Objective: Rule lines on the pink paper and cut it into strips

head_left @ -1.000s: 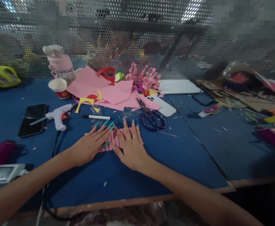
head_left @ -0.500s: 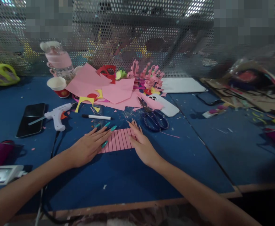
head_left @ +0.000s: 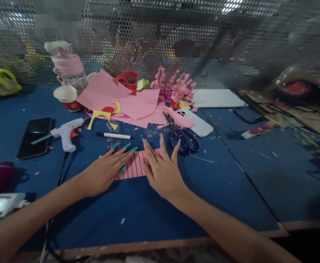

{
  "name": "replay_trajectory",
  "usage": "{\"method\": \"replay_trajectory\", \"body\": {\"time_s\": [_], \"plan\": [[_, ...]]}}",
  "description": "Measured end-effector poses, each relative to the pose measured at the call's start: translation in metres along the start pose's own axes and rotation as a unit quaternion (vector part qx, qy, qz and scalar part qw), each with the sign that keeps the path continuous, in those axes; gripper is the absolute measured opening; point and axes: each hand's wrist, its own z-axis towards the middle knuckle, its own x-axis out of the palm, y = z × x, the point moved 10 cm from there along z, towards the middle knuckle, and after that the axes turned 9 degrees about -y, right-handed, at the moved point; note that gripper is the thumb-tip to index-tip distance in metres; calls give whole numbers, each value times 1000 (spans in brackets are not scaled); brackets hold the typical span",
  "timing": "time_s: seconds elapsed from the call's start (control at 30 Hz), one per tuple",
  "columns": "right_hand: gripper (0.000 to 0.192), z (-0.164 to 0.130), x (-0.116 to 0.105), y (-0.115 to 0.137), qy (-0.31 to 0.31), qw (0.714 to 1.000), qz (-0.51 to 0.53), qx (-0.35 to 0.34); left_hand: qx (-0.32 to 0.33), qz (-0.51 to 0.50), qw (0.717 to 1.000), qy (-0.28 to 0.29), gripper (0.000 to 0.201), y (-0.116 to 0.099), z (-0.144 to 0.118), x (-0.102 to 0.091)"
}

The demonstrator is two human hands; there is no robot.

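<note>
A pink paper sheet marked with dark parallel lines [head_left: 134,165] lies flat on the blue table [head_left: 138,212]. My left hand [head_left: 105,170], with long teal nails, rests flat on its left part. My right hand [head_left: 162,168] lies flat on its right part, fingers spread and pointing away from me. Both hands hold nothing. Just beyond my right fingertips lie dark-handled scissors [head_left: 182,137]. A black-capped white marker [head_left: 113,136] lies just beyond my left fingertips.
A white glue gun [head_left: 65,133] and a black phone [head_left: 33,136] lie to the left. Pink paper sheets [head_left: 134,106], paper flowers [head_left: 176,87], a paper cup [head_left: 66,96], a bottle [head_left: 68,67] and a white phone [head_left: 195,122] sit behind. A perforated metal screen [head_left: 160,40] closes the back.
My right hand slid right off the lined sheet, then came back onto its right part with the fingers spread. My left hand stayed in place.
</note>
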Motion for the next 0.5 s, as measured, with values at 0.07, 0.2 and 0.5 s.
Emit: {"method": "replay_trajectory", "body": {"time_s": [0.07, 0.2, 0.5], "plan": [[60, 0, 4, 5, 8, 1000, 12, -24, 1, 4, 1000, 1, 64, -1, 0, 0], [64, 0, 15, 5, 46, 995, 77, -44, -2, 14, 1000, 14, 64, -1, -1, 1], [68, -5, 12, -6, 26, 996, 80, -14, 0, 10, 1000, 12, 58, 2, -3, 2]]}}
